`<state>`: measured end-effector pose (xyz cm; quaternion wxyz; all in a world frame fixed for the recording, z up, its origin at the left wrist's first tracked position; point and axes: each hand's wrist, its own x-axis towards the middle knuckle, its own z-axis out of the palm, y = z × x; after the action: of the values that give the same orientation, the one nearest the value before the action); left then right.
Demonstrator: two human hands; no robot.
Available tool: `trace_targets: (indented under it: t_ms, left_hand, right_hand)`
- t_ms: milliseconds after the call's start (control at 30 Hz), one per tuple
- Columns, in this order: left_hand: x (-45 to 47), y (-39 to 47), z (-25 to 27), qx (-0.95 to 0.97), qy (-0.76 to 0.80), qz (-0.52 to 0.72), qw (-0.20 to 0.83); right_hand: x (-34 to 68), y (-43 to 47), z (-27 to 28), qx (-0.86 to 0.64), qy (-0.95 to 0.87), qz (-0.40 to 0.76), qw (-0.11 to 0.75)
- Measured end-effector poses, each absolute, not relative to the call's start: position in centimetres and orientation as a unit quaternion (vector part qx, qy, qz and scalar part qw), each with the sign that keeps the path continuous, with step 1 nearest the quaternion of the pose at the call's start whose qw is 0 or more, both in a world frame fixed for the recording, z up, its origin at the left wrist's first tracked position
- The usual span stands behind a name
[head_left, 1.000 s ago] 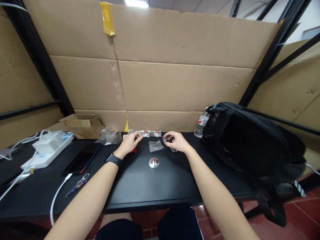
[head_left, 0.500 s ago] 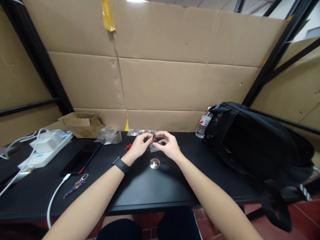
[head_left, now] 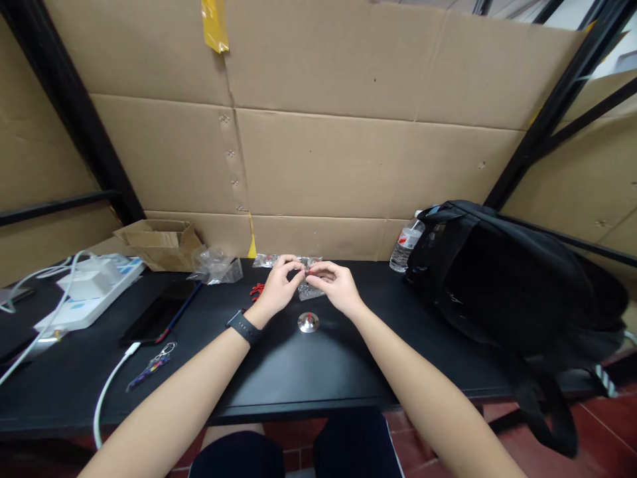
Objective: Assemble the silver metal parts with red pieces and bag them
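My left hand (head_left: 277,289) and my right hand (head_left: 337,287) meet over the middle of the table, fingertips curled into pinches that nearly touch. A small piece with a bit of red seems to sit between them; it is too small and too covered to name. Just nearer to me, a shiny round metal disc (head_left: 308,323) with a red upright piece at its centre lies on the table. Beside my left hand are several small red pieces (head_left: 257,289). Clear plastic bags (head_left: 311,292) lie behind and under my fingers.
On the black table (head_left: 308,378) stand a black backpack (head_left: 507,292) and a water bottle (head_left: 405,247) at right. At left are a cardboard box (head_left: 162,244), crumpled clear plastic (head_left: 215,267), a phone-like dark device (head_left: 156,315), a keychain (head_left: 152,367) and a white power strip (head_left: 94,299).
The dark brown round piece that showed between my fingertips is now turned or hidden, and a bit of red shows there. My hands stay in nearly the same place; the view tilts slightly.
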<state>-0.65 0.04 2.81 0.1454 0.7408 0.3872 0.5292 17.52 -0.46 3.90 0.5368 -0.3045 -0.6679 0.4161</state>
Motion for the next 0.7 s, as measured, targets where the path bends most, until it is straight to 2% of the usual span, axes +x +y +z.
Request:
trace_targets:
  t_ms: [100,233,400,533,700]
  left_hand:
    - [-0.7,0.3,2.6,0.738,0.379,0.533,0.165]
    - [-0.7,0.5,2.7,0.753,0.370,0.512,0.185]
    - [-1.3,-0.2,3.7,0.754,0.394,0.501,0.157]
    - [-1.6,-0.6,3.9,0.827,0.385,0.398,0.095]
    - [-2.3,-0.3,4.0,0.851,0.394,0.340,0.074]
  right_hand:
    - [17.7,-0.3,3.9,-0.297,-0.682,0.397,0.537]
    - [18.1,-0.3,4.1,-0.327,-0.736,0.297,0.513]
    - [18.3,-0.3,4.0,-0.345,-0.795,0.197,0.459]
    - [18.4,-0.3,4.0,-0.339,-0.807,0.188,0.445]
    - [18.4,-0.3,4.0,-0.346,-0.821,0.178,0.417]
